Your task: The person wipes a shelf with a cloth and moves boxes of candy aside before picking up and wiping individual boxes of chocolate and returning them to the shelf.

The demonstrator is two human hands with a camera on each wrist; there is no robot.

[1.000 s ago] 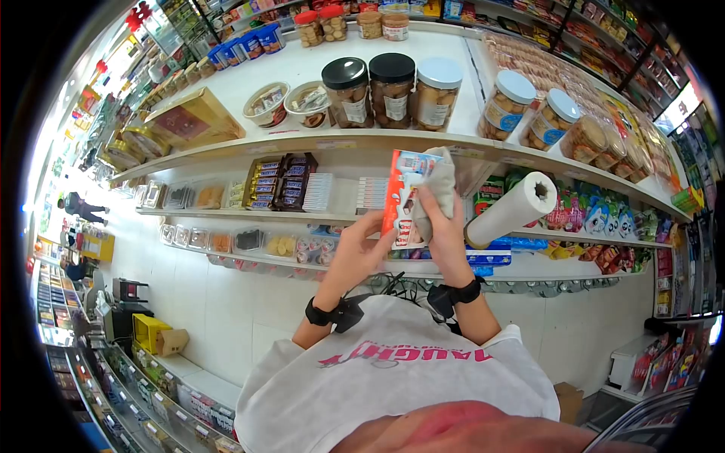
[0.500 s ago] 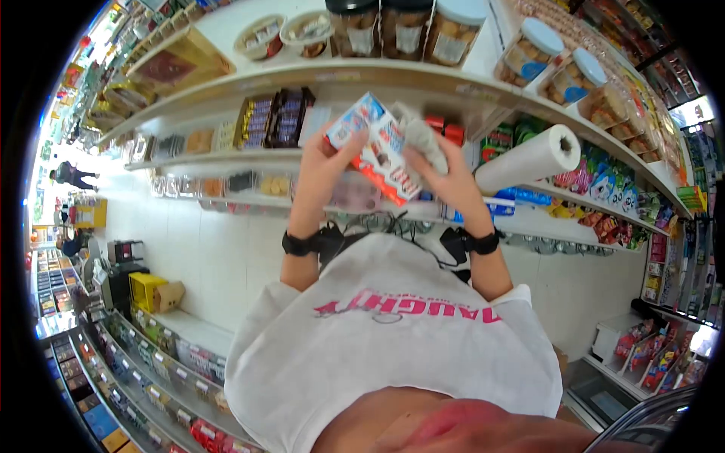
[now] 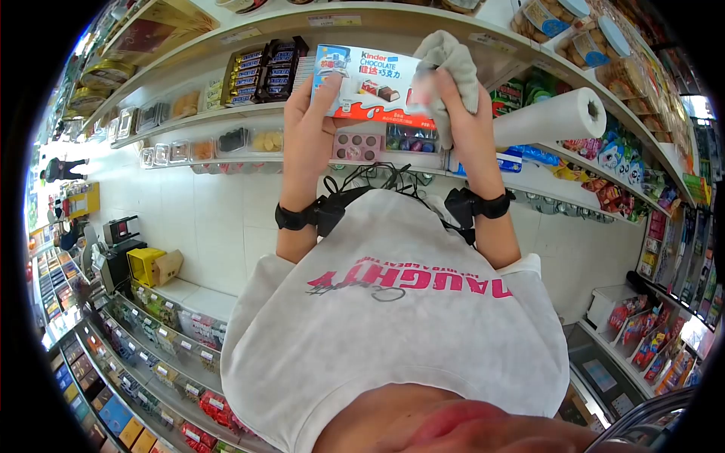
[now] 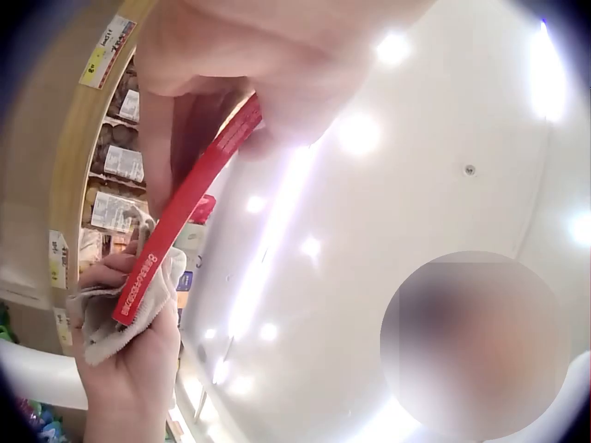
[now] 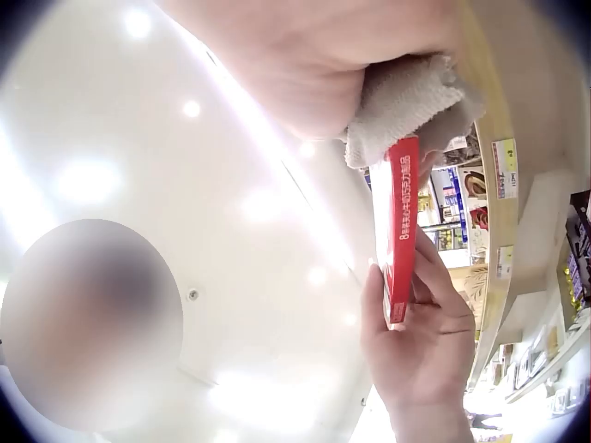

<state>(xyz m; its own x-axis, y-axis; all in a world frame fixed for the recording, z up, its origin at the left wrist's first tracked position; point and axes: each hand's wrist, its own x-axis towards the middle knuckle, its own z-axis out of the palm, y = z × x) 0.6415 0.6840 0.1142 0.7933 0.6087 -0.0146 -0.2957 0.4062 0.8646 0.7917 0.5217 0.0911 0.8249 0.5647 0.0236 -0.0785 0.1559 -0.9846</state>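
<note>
A flat Kinder chocolate box (image 3: 377, 83), white with blue and red, is held level in front of the shelf, its printed face toward me. My left hand (image 3: 310, 124) grips its left end, thumb across the front and fingers behind. At the other end my right hand (image 3: 467, 121) pinches the box through a grey cloth (image 3: 449, 64), which drapes over that edge. The left wrist view shows the red side edge (image 4: 175, 217) running from the left hand down to the cloth (image 4: 129, 323). In the right wrist view the cloth (image 5: 406, 106) wraps the box's near end.
Behind the box, shelves carry chocolate bar boxes (image 3: 260, 72), clear tubs (image 3: 200, 147) and a pink tray with round wells (image 3: 356, 147). A white plastic roll (image 3: 551, 117) juts out on the right. Jars of biscuits (image 3: 551, 19) stand on the upper shelf.
The box has turned from upright, through a tilt, to lying lengthwise across my view. My left hand shifted onto its left end, while the cloth in my right hand moved to its right end.
</note>
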